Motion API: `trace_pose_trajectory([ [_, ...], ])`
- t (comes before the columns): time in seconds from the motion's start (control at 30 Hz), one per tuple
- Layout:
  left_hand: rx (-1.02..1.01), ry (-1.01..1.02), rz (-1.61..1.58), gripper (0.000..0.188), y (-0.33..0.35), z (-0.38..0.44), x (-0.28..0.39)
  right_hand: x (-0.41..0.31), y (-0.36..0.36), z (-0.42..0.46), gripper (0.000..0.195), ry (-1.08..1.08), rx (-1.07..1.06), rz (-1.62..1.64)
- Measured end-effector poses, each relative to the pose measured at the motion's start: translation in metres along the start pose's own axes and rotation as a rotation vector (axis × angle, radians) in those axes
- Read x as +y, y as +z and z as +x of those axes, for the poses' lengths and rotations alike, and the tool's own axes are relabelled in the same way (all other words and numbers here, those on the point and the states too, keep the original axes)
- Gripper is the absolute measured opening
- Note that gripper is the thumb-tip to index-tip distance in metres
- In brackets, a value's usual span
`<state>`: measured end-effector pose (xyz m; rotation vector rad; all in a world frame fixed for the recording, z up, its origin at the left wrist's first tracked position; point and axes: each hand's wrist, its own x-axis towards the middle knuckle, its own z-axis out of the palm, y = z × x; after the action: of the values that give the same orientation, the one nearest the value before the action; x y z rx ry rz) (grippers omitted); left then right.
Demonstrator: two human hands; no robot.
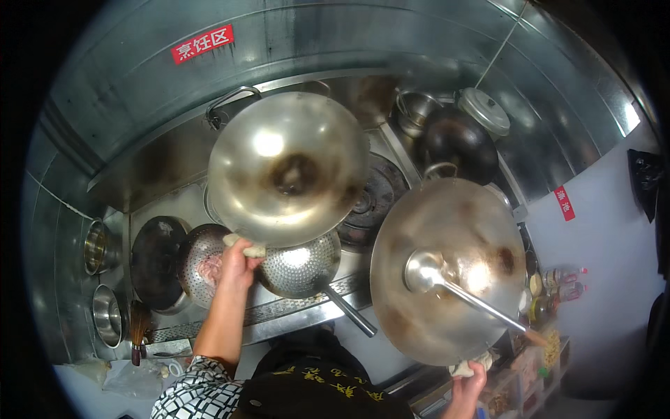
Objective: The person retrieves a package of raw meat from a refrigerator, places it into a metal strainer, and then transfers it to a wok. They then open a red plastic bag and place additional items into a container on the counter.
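My left hand (242, 260) is closed on a folded pale cloth (245, 246) at the near rim of a large steel wok (314, 209), whose browned patch shows near its middle. With a second pale cloth (471, 365), my right hand (470, 382) grips the near edge of another large steel wok (408, 324) at the right. A steel ladle (423, 271) lies in that right wok, its handle extending past the rim. Below the left wok is a perforated strainer (301, 267) with a metal handle. Raw-looking meat (210, 268) sits in a second perforated strainer (191, 256), partly behind my left forearm.
A dark wok (157, 262) and metal bowls (108, 317) stand at the left, beside a brush (138, 327). Behind are a round burner cover (384, 183), a black wok (460, 146), a pot (416, 112) and a lid (484, 111). Bottles (568, 290) and food containers (526, 374) are at the right.
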<state>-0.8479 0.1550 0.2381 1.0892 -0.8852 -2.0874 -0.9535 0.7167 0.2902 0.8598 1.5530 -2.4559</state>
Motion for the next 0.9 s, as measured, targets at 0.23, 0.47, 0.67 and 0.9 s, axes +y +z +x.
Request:
trace_pose_trajectory([
  [0.23,-0.104,-0.177,0.087,0.027,0.131,0.04,-0.117,-0.022,-0.07,-0.013,0.033,-0.095,-0.015,-0.06],
  [0.47,-0.058,-0.168,0.175,0.034,0.154,0.064,-0.197,-0.021,-0.025,0.004,0.025,-0.053,0.056,-0.013],
  [0.67,-0.387,-0.607,0.167,0.056,0.115,0.01,-0.166,-0.001,0.058,0.025,0.025,-0.004,-0.146,-0.207],
  [0.9,-0.845,-0.359,0.492,0.047,-0.064,-0.137,-0.055,0.065,0.188,0.006,0.027,0.051,-0.576,-0.426],
])
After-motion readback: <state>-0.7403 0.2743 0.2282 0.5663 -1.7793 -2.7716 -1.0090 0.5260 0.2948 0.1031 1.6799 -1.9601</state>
